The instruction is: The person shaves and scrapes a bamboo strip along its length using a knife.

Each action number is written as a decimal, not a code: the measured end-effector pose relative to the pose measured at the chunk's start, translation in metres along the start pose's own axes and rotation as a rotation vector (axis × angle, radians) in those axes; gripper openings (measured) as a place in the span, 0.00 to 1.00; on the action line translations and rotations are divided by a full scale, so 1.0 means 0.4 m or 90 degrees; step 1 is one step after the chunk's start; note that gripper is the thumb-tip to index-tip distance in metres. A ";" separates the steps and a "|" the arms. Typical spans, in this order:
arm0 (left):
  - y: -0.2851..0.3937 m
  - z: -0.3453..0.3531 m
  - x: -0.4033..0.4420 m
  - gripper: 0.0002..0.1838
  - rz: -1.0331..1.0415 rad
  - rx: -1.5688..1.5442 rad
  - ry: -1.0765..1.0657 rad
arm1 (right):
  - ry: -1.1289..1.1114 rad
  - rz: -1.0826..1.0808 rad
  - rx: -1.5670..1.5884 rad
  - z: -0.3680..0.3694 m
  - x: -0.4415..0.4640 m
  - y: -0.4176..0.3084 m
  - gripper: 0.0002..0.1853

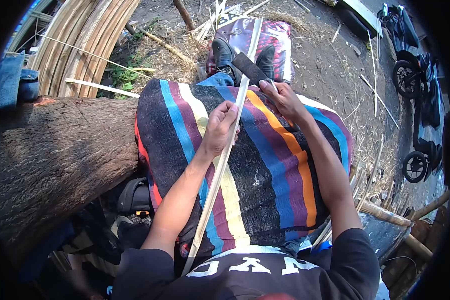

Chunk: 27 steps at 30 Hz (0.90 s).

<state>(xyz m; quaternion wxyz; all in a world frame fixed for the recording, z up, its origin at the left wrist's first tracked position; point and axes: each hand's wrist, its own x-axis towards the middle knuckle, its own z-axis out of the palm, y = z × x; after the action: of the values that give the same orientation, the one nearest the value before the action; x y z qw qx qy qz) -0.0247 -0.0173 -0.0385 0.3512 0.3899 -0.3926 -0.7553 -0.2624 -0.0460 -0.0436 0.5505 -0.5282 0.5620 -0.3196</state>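
Pale strip (216, 185), bamboo or wood by its look; one, long and narrow. Location: lengthwise over your striped cloth (277, 177), from your shirt (280, 282) at the near edge, past the far edge and between your shoes (224, 52), above a printed sheet (282, 45).

Left hand (220, 127): curled closed around the strip, thumb uppermost, towards the cloth's far edge.

Right hand (283, 101): closed on a broad-bladed knife (249, 67), thumb forward near the blade. Blade crosses the strip beyond your left hand; whether it bites, you cannot tell from above.

Handling, as judged: light, springy along its length, liable to split with the grain; edges possibly sharp. Best hold: your left-hand grip, well behind the blade.
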 end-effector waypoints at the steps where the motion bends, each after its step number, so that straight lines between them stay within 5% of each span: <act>1: 0.001 -0.002 -0.001 0.12 -0.005 -0.004 0.012 | 0.001 -0.001 0.002 0.001 0.002 0.007 0.32; 3: 0.006 -0.007 0.002 0.12 -0.005 -0.011 0.023 | -0.053 -0.154 -0.136 0.003 0.008 0.010 0.34; 7: 0.011 -0.001 0.012 0.12 0.040 -0.020 -0.004 | 0.049 -0.008 -0.054 -0.008 0.009 -0.018 0.36; 13: 0.018 -0.018 0.007 0.10 0.060 -0.026 0.030 | -0.046 -0.143 -0.128 0.031 -0.033 -0.030 0.33; 19: 0.019 -0.005 0.011 0.10 0.070 -0.074 0.048 | 0.064 -0.056 -0.115 0.027 -0.006 -0.015 0.34; 21: 0.021 -0.024 0.010 0.09 0.084 -0.079 0.060 | -0.002 -0.165 -0.157 0.062 -0.047 -0.036 0.33; 27: 0.027 -0.012 0.014 0.08 0.064 -0.098 0.074 | 0.026 0.027 -0.055 0.051 -0.013 -0.020 0.32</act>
<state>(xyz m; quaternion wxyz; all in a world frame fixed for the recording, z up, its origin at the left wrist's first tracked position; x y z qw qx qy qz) -0.0207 -0.0281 -0.0327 0.4395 0.3845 -0.3315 -0.7410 -0.2419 -0.0384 -0.0385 0.5223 -0.5331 0.5972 -0.2940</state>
